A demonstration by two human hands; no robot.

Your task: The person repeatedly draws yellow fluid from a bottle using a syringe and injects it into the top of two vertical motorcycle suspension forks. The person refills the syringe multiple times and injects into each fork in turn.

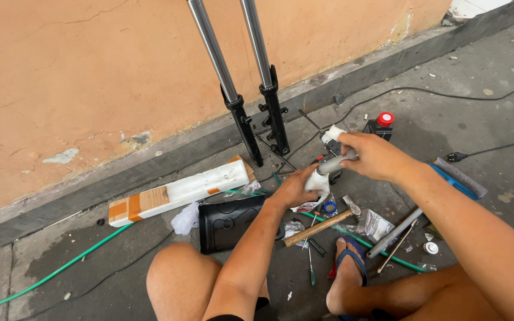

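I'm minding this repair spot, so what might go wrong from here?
The two fork legs lean loose against the wall; a knock may topple them toward the hands. The left hand and right hand hold a metal tube above scattered small parts; it may drop. The hammer lies by a sandalled foot.

Grey metal tube (335, 163), short and cylindrical, is held tilted above the concrete floor (459, 113). White rag (318, 181) is wrapped around its lower end; upper end is gripped.
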